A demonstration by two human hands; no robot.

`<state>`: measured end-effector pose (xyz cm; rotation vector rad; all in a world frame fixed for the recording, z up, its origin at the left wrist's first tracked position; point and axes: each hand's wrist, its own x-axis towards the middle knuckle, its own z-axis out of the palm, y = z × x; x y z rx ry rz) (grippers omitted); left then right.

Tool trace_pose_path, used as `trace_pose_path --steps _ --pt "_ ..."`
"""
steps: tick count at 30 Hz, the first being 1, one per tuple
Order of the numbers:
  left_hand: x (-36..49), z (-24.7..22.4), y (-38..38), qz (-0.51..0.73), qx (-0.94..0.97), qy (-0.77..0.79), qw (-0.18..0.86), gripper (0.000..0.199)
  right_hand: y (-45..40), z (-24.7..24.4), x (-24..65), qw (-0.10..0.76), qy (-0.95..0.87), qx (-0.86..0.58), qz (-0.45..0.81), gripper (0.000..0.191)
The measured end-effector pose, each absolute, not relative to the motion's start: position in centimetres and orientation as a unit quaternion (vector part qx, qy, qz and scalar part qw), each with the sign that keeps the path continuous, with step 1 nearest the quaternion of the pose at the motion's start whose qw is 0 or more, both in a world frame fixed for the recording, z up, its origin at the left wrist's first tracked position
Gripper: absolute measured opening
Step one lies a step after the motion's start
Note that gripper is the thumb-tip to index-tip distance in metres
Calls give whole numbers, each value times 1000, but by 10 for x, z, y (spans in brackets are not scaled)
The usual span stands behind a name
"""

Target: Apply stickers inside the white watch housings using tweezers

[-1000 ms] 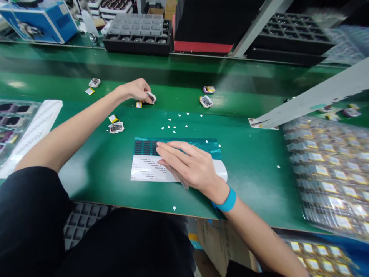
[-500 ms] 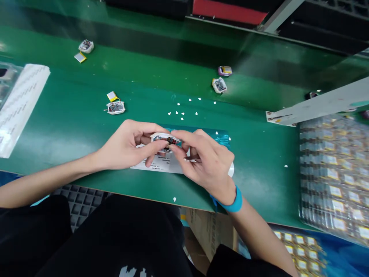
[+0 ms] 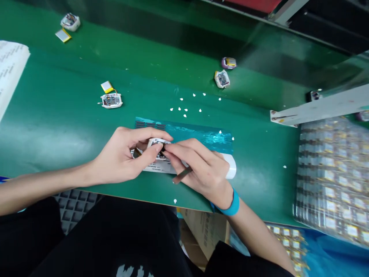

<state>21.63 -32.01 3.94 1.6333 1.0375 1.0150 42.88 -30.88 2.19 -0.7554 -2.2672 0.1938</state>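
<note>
**Both hands on one open white casing, low centre of table**

Left hand (image 3: pixel 123 156): closed on the rim of the white casing (image 3: pixel 154 142), thumb across the open face, fingers behind. Electronics inside face up. A flat dark piece with a yellowish edge (image 3: pixel 137 153) shows between the fingers; can't tell if it's attached.

Right hand (image 3: pixel 201 163): fingertips pinched together at the casing's right side, touching a small dark part, too covered to ID. Same hand grips a thin flat tool (image 3: pixel 182 176), end sticking out below the fingers. Blue wristband (image 3: pixel 234 204) on that wrist.

Casing is held over the printed white sheet (image 3: pixel 158 167) and blue-green film (image 3: pixel 201 134). Black strips (image 3: pixel 150 125) on the film's left end. Small white tabs (image 3: pixel 186 110) scattered just beyond it.

Rest of table (image 3: pixel 72 134):
- Left: open white unit (image 3: pixel 112 100), pouch battery (image 3: pixel 107 87) beside it. Far left: another white unit (image 3: pixel 70 22) and battery (image 3: pixel 63 35).
- Far side, right of centre: white unit (image 3: pixel 222 79) near purple unit (image 3: pixel 228 62).
- Right edge: stacked clear trays (image 3: pixel 331 181), filled, contents blurred.
</note>
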Motion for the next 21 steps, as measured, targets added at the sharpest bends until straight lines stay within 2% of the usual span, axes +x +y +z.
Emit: trace_pose_path --steps 3,7,17,21 --pt "216 39 -317 419 645 436 468 16 -304 23 427 396 -852 -304 161 20" --pt "219 39 -315 412 624 442 496 9 -300 26 428 395 -841 -316 193 10" --pt "217 41 -317 361 574 430 596 3 -306 19 434 375 -874 -307 24 20" --pt "218 45 -319 364 563 427 607 3 -310 22 433 376 -874 -307 25 19"
